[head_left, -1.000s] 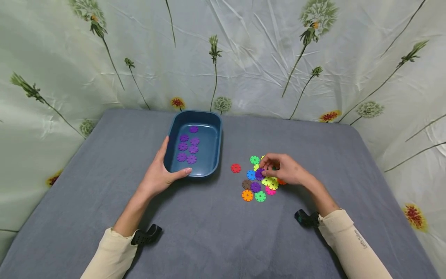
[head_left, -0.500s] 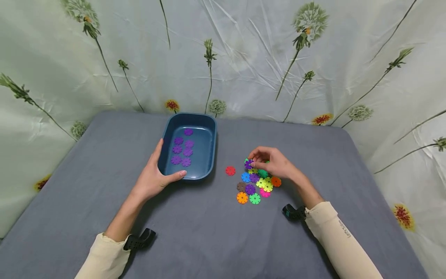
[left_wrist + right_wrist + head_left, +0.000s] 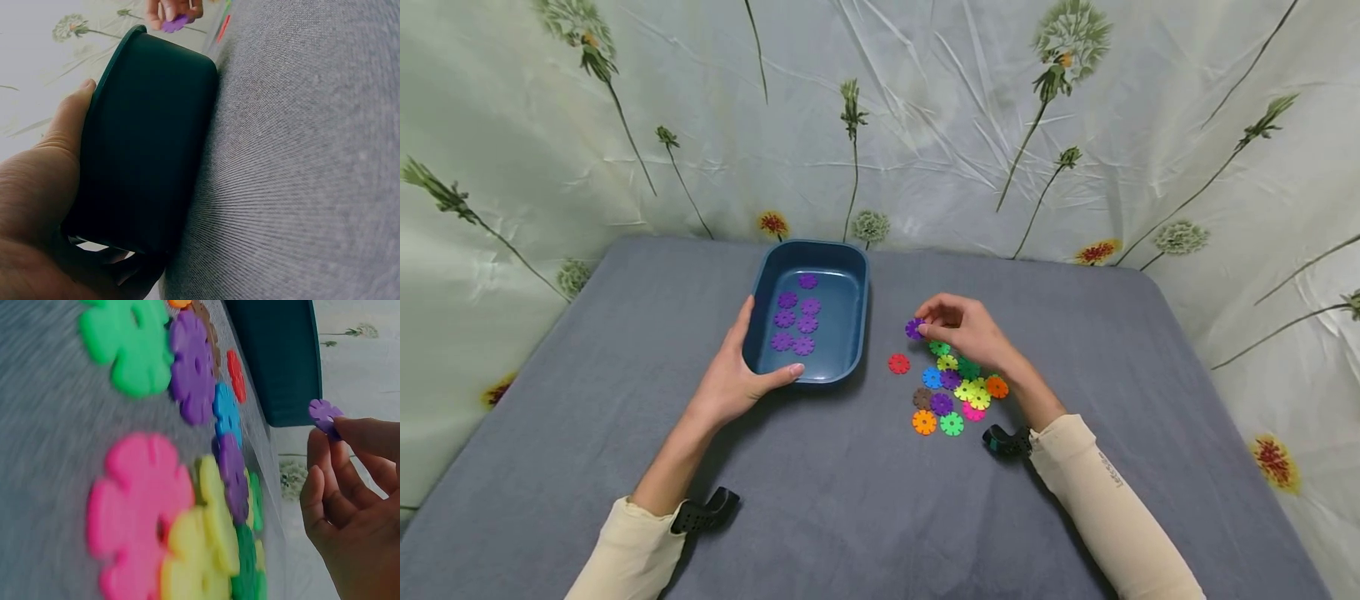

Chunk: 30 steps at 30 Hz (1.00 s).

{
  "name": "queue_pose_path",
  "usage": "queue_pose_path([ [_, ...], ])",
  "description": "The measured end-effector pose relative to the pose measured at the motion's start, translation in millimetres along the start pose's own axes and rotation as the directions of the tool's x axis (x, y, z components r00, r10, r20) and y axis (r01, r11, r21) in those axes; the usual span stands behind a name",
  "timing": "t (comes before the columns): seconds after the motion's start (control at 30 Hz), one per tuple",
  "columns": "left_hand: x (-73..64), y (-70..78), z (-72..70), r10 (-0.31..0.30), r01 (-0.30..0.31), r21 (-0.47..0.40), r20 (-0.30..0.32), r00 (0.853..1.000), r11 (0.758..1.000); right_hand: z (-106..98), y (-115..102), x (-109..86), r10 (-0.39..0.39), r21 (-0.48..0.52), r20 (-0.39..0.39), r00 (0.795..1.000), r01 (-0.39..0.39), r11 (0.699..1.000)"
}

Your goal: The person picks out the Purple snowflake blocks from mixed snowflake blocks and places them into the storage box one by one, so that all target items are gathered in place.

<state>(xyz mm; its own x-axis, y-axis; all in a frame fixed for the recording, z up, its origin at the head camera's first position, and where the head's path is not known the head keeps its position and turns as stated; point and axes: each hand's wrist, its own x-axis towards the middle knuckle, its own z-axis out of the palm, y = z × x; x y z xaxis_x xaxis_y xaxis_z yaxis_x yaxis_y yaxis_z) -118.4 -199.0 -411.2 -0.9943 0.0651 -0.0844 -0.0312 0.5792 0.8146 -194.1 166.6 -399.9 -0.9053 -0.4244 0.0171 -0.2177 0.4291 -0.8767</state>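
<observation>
A dark blue plastic tub (image 3: 862, 321) stands on the cloth, with several purple notched discs (image 3: 807, 323) lying flat inside. My left hand (image 3: 733, 383) grips its near left corner, thumb on the near rim and fingers along the left side; in the left wrist view the thumb lies at the rim (image 3: 94, 106). Between thumb and fingertips, my right hand (image 3: 970, 333) pinches one purple notched disc (image 3: 913, 328), raised off the table right of the tub. The right wrist view shows this purple disc (image 3: 324, 417) in front of the tub's wall (image 3: 281, 362).
Below the right hand lies a loose pile of discs: yellow (image 3: 979, 396), blue (image 3: 931, 377), brown (image 3: 922, 398), pink (image 3: 973, 412), orange (image 3: 924, 422), green (image 3: 952, 424) and two purple (image 3: 942, 404). A red disc (image 3: 898, 363) lies apart, nearer the tub. A flowered curtain (image 3: 940, 125) hangs behind the table.
My right hand has drawn the purple disc out of the pile, moving up and leftward toward the tub. The left hand keeps its hold on the tub, and the head view has shifted slightly.
</observation>
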Motion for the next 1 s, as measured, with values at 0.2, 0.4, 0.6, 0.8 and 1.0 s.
queue_pose_path([
  [0.2,0.1,-1.1,1.3,0.001,-0.001,-0.001,-0.009,1.000,1.000,9,-2,9.1,0.000,0.051,-0.078,0.997,0.004,0.999],
  [0.4,0.0,-1.2,1.2,-0.007,0.007,-0.005,-0.005,1.000,1.000,18,-6,18.6,0.004,0.124,-0.117,0.993,0.010,0.992],
  [0.6,1.7,0.2,1.3,0.002,-0.002,-0.015,-0.007,1.000,1.000,23,-12,29.0,-0.015,0.186,-0.130,0.991,0.040,0.982],
  [0.8,1.8,2.7,0.5,-0.005,0.005,-0.023,-0.006,1.000,1.000,25,-17,38.1,-0.016,0.208,-0.150,0.989,0.048,0.977],
  [1.0,0.2,1.8,0.1,-0.012,0.012,-0.015,-0.006,1.000,1.000,33,-19,43.0,-0.025,0.241,-0.163,0.986,0.065,0.968],
])
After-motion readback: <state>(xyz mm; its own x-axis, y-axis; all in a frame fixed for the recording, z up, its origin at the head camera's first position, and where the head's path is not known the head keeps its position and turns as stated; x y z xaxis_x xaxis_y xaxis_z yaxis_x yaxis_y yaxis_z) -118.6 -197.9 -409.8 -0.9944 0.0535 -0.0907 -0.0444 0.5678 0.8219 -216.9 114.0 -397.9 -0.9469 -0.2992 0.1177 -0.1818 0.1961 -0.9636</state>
